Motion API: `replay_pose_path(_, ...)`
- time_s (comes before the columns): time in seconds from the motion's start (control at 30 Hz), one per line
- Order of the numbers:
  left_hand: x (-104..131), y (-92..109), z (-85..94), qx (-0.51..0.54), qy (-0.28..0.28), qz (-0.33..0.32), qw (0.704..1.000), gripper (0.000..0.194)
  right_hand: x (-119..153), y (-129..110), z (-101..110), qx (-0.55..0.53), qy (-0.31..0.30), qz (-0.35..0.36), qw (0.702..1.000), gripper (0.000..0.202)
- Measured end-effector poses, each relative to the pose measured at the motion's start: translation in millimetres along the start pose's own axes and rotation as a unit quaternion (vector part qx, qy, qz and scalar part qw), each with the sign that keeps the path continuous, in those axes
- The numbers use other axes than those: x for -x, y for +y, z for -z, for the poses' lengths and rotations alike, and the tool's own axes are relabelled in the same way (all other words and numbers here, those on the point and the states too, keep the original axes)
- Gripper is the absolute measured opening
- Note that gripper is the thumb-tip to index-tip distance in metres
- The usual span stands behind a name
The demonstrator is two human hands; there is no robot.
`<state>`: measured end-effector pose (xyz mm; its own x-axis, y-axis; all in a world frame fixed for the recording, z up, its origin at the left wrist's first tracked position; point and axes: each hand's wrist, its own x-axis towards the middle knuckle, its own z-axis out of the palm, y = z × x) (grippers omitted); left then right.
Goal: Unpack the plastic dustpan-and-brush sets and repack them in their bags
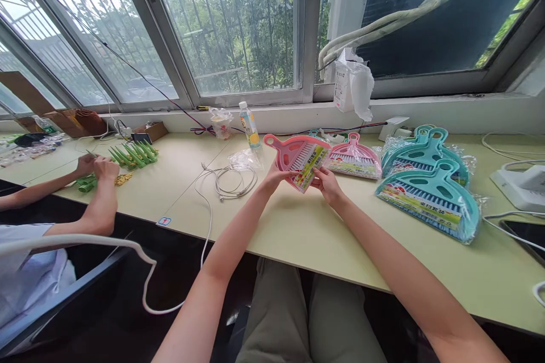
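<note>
Both of my hands hold a pink dustpan set (pixel 303 160) with white bristles and a printed label, tilted above the table. My left hand (pixel 277 177) grips its lower left edge, thumb across the front. The fingers of my right hand (pixel 327 184) are closed on its lower right corner by the label. Just behind and to the right lies another pink dustpan set (pixel 355 159). Farther right are several wrapped teal dustpan sets, the nearest teal set (pixel 430 204) lying in front of the others.
A drink bottle (pixel 250 126) and a plastic cup (pixel 222 125) stand at the back. A coiled white cable (pixel 235 182) lies left of my hands. At the left, a person's hands (pixel 104 167) work beside green items (pixel 136 154). A phone (pixel 525 235) lies far right.
</note>
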<state>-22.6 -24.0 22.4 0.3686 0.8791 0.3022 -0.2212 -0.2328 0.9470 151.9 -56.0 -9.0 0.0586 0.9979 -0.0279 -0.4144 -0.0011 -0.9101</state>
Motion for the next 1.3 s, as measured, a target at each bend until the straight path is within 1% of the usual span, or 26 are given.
replay_pose_path(0.07,0.9,1.4,0.8,-0.01,-0.015,-0.001,1.0,0.089,0.7,1.4,0.1,-0.002,-0.001,0.008,1.0,0.025)
replay_pose_path(0.13,1.4,3.6,3.4,-0.03,-0.03,0.013,0.999,0.088,1.6,2.5,-0.4,-0.001,0.002,0.019,1.0,0.027)
replay_pose_path(0.2,0.2,5.0,9.3,-0.06,-0.019,0.048,0.997,0.078,2.3,3.2,-0.7,0.001,0.009,0.025,1.0,0.027)
replay_pose_path(0.23,-1.1,4.9,13.9,-0.079,0.0,0.069,0.994,0.07,2.5,3.4,-0.6,0.004,0.015,0.024,1.0,0.026)
replay_pose_path(0.27,-2.7,4.1,19.5,-0.102,0.034,0.085,0.991,0.063,2.6,3.5,-0.4,0.009,0.021,0.021,1.0,0.024)
replay_pose_path(0.33,-6.1,1.0,33.4,-0.177,0.108,0.089,0.974,0.054,2.7,3.7,0.3,0.017,0.035,0.012,0.999,0.02)
replay_pose_path(0.37,-7.2,-1.2,41.2,-0.24,0.153,0.074,0.956,0.048,2.8,3.7,0.6,0.019,0.04,0.008,0.999,0.018)
replay_pose_path(0.4,-7.7,-3.6,48.9,-0.313,0.194,0.05,0.929,0.044,2.9,3.8,0.9,0.02,0.043,0.004,0.999,0.016)
replay_pose_path(0.43,-7.5,-6.1,56.3,-0.382,0.239,0.035,0.892,0.04,3.2,3.9,1.0,0.02,0.046,0.0,0.999,0.014)
replay_pose_path(0.47,-6.7,-8.6,63.1,-0.442,0.269,0.026,0.856,0.038,3.6,4.0,0.9,0.02,0.047,-0.003,0.999,0.012)
replay_pose_path(0.5,-5.5,-11.2,68.9,-0.488,0.279,0.028,0.826,0.039,4.0,4.1,0.7,0.021,0.046,-0.006,0.999,0.011)
replay_pose_path(0.53,-4.1,-13.8,73.7,-0.523,0.274,0.039,0.806,0.04,4.3,4.2,0.5,0.023,0.044,-0.008,0.999,0.011)
replay_pose_path(0.6,-1.9,-18.8,79.3,-0.566,0.238,0.081,0.785,0.039,5.0,4.6,-0.3,0.032,0.038,-0.009,0.999,0.012)
replay_pose_path(0.63,-1.4,-21.0,80.0,-0.575,0.212,0.103,0.784,0.037,5.2,4.8,-0.8,0.037,0.035,-0.009,0.999,0.012)
replay_pose_path(0.7,-2.2,-24.0,77.9,-0.578,0.156,0.127,0.791,0.033,5.4,5.1,-1.7,0.045,0.028,-0.012,0.999,0.013)
replay_pose_path(0.77,-4.8,-24.5,72.5,-0.575,0.117,0.126,0.8,0.038,5.2,5.0,-2.4,0.05,0.029,-0.019,0.998,0.011)
replay_pose_path(0.8,-6.3,-23.8,69.3,-0.576,0.11,0.123,0.801,0.042,5.0,4.8,-2.5,0.051,0.032,-0.024,0.998,0.009)
replay_pose_path(0.9,-9.5,-18.9,62.7,-0.577,0.121,0.131,0.797,0.046,3.8,3.3,-0.9,0.048,0.044,-0.032,0.997,0.004)
replay_pose_path(0.97,-9.2,-15.4,62.4,-0.564,0.136,0.153,0.8,0.041,2.5,1.9,1.8,0.045,0.049,-0.033,0.997,0.004)
replay_pose_path(1.0,-8.4,-14.2,63.3,-0.558,0.147,0.163,0.8,0.035,1.7,1.2,3.5,0.046,0.051,-0.035,0.997,0.004)
replay_pose_path(1.07,-5.9,-13.1,65.8,-0.569,0.173,0.167,0.787,0.026,-0.1,-0.1,7.0,0.05,0.054,-0.045,0.996,0.003)
replay_pose_path(1.13,-3.3,-13.4,67.9,-0.603,0.182,0.165,0.759,0.036,-1.7,-1.2,9.7,0.054,0.056,-0.053,0.996,0.002)
replay_pose_path(1.2,-1.7,-14.3,69.2,-0.636,0.163,0.174,0.734,0.045,-2.9,-1.9,11.1,0.057,0.055,-0.057,0.995,0.002)
replay_pose_path(1.23,-1.5,-14.5,69.6,-0.646,0.149,0.18,0.727,0.045,-3.3,-2.3,11.4,0.058,0.055,-0.06,0.995,0.002)
replay_pose_path(1.3,-2.0,-14.5,70.6,-0.648,0.117,0.188,0.729,0.036,-3.7,-3.0,11.5,0.063,0.057,-0.068,0.994,0.001)
